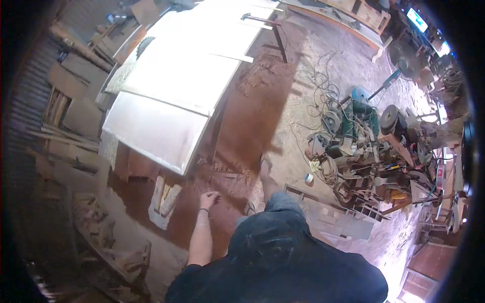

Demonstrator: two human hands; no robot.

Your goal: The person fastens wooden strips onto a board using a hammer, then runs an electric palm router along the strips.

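Observation:
My left hand (209, 199), with a dark band at the wrist, hangs beside my body over the reddish-brown floor area. Its fingers are curled in, and nothing shows in them. The hand is apart from the white-topped table (154, 131), whose near corner is the closest part to it. My right hand is out of view, on the far side of my dark shirt (273, 252).
A hammer-like tool (260, 20) lies at the table's far right edge. A round saw blade (145, 47) is at its left side. Coiled cables (331, 169) and power tools crowd the floor to the right, near a standing fan (404, 55). Wood scraps (98, 227) lie at left.

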